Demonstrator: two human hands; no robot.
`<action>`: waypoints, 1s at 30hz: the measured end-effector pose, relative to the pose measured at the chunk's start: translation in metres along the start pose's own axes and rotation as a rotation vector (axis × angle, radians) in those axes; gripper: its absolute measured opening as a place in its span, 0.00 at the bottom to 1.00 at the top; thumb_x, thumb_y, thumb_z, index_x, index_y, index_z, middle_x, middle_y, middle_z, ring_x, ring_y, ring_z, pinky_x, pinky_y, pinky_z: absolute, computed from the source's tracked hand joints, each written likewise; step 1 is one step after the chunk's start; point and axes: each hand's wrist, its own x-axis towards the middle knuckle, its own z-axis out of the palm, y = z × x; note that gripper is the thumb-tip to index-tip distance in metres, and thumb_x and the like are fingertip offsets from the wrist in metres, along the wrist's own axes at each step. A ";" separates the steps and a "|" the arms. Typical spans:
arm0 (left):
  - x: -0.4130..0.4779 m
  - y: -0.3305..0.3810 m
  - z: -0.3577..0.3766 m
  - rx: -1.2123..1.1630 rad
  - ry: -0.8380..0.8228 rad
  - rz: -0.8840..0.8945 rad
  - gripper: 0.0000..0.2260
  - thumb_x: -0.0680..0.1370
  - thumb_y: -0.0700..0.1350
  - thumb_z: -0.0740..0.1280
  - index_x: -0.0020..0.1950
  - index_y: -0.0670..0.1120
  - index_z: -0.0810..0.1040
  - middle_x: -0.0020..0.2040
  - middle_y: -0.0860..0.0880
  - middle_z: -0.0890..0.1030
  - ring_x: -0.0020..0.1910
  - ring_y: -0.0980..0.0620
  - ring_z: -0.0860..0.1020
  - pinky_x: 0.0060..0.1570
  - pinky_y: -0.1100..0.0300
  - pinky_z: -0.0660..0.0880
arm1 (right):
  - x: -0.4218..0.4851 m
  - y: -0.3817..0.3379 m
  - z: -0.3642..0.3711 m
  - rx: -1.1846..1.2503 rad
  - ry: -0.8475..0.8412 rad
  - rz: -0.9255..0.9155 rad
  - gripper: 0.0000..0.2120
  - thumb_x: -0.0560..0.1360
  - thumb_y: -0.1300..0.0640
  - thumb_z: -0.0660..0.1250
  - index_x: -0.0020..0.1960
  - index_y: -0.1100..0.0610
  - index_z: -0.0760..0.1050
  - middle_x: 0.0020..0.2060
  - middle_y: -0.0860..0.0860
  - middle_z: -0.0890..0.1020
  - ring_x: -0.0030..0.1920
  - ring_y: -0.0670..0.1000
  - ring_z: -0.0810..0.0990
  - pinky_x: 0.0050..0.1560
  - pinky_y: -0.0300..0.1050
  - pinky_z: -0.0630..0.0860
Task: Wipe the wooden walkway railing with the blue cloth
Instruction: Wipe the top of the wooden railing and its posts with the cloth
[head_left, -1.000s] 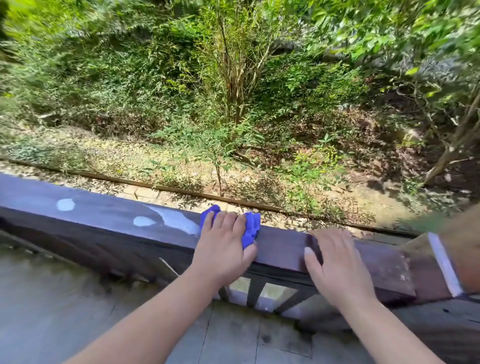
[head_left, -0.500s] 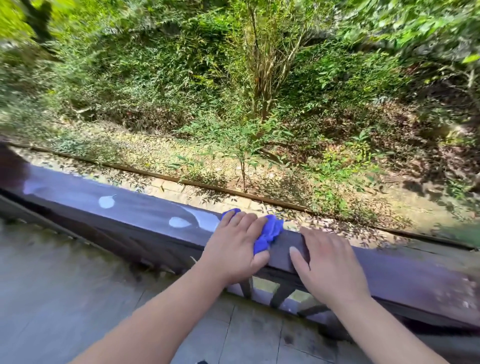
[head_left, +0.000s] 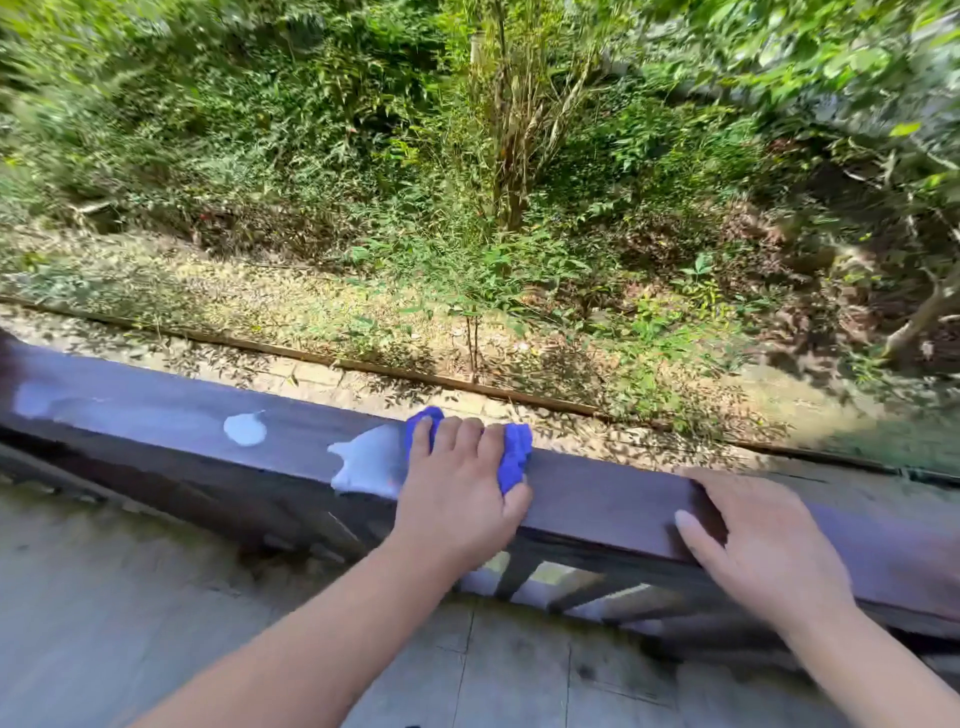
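Note:
A dark wooden railing (head_left: 597, 499) runs across the view from upper left down to lower right. The blue cloth (head_left: 514, 452) lies bunched on its flat top, pressed down under my left hand (head_left: 457, 493); blue edges stick out beyond the fingers at the left and right. My right hand (head_left: 763, 551) rests flat on the rail top farther right, fingers spread, holding nothing. Bright patches (head_left: 369, 462) sit on the rail just left of the cloth, and a smaller patch (head_left: 244, 428) lies farther left.
Wooden balusters (head_left: 519, 566) show under the rail between my arms. Grey walkway boards (head_left: 156, 613) lie below. Beyond the rail, a drop to a leaf-strewn paved strip (head_left: 322, 374) and dense shrubs and bamboo (head_left: 509, 156).
My hands have spread apart: the right hand now rests farther from the left. The left hand with the cloth sits closer against the bright patch. The view has shifted along the rail.

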 end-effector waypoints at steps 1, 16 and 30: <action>0.001 0.002 0.001 0.005 -0.012 0.012 0.24 0.74 0.60 0.58 0.62 0.46 0.74 0.54 0.46 0.78 0.57 0.40 0.72 0.69 0.37 0.60 | 0.000 -0.002 -0.001 -0.008 0.004 0.007 0.28 0.78 0.34 0.54 0.67 0.51 0.75 0.54 0.51 0.84 0.54 0.58 0.80 0.53 0.55 0.76; -0.009 -0.112 -0.064 -0.132 0.138 -0.102 0.16 0.75 0.52 0.55 0.54 0.44 0.76 0.52 0.43 0.78 0.53 0.40 0.73 0.56 0.46 0.72 | -0.005 -0.015 -0.011 -0.046 0.050 0.014 0.30 0.77 0.37 0.54 0.64 0.58 0.78 0.51 0.54 0.85 0.51 0.60 0.82 0.50 0.55 0.78; -0.011 -0.035 -0.025 -0.095 -0.028 0.067 0.26 0.79 0.55 0.55 0.70 0.40 0.71 0.68 0.39 0.72 0.70 0.39 0.65 0.75 0.46 0.56 | -0.003 -0.009 -0.007 -0.004 0.054 -0.004 0.29 0.76 0.37 0.56 0.64 0.56 0.78 0.51 0.53 0.84 0.50 0.58 0.79 0.50 0.55 0.77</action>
